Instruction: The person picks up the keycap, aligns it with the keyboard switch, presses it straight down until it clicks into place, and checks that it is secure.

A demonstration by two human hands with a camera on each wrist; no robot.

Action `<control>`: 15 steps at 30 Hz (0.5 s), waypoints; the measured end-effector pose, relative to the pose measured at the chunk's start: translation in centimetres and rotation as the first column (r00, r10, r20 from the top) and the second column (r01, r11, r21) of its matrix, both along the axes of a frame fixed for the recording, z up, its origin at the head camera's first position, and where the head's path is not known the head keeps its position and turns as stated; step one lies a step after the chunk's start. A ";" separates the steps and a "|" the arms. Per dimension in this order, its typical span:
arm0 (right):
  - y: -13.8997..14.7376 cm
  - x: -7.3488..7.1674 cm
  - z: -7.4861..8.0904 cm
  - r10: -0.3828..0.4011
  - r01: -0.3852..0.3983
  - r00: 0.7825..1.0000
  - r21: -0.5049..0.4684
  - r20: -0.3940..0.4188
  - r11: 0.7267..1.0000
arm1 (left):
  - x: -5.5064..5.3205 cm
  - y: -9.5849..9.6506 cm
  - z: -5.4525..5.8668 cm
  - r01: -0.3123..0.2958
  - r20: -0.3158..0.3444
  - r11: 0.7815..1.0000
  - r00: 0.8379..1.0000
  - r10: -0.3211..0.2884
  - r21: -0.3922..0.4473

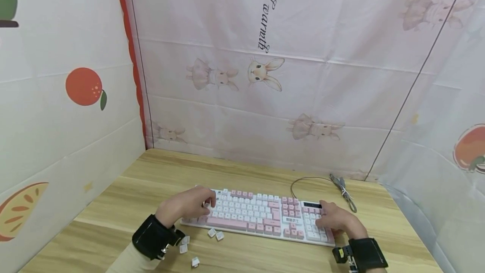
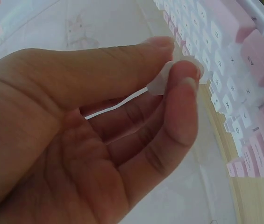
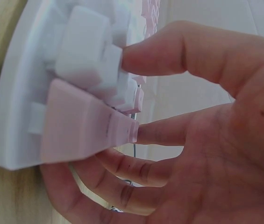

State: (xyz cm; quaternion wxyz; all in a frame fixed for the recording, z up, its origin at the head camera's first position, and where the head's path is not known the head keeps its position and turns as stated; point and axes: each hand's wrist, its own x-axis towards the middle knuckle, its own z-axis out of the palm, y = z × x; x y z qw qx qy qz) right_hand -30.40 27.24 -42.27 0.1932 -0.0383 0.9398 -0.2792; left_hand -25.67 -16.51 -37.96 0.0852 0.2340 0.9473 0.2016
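Note:
A white and pink keyboard (image 1: 246,213) lies flat on the wooden table. Over its left end, my left hand (image 1: 189,204) pinches a small whitish keycap (image 2: 157,85) between thumb and index finger, partly hidden by the fingertips. At the other end, my right hand (image 1: 336,218) holds the keyboard's right edge. In the right wrist view its thumb (image 3: 155,56) rests against white number-pad keys (image 3: 82,46), while the other fingers curl along the side by a pink key (image 3: 71,123); some fingertips are hidden.
Several loose white keycaps (image 1: 211,233) lie on the table (image 1: 151,176) in front of the keyboard, near the left wrist. A bundled grey cable (image 1: 346,195) sits behind the right end. Printed cloth walls (image 1: 235,108) enclose the table's back and sides.

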 end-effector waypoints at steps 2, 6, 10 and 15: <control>0.0 0.0 0.0 0.001 -0.002 1.000 -0.002 -0.009 1.000 | 0.0 0.0 0.0 0.001 -0.001 1.000 1.000 -0.001 0.003; 0.0 0.1 -0.1 0.004 -0.004 1.000 -0.005 -0.016 1.000 | -0.2 -0.1 -0.2 -0.003 -0.001 1.000 1.000 0.003 0.006; -0.2 0.1 0.0 0.003 -0.003 1.000 0.001 -0.014 1.000 | -0.2 -0.2 -0.3 -0.008 -0.005 1.000 1.000 0.008 0.018; -0.3 0.1 0.1 -0.014 0.014 1.000 0.016 0.003 1.000 | -0.2 -0.3 -0.3 -0.019 0.000 0.999 1.000 0.019 0.031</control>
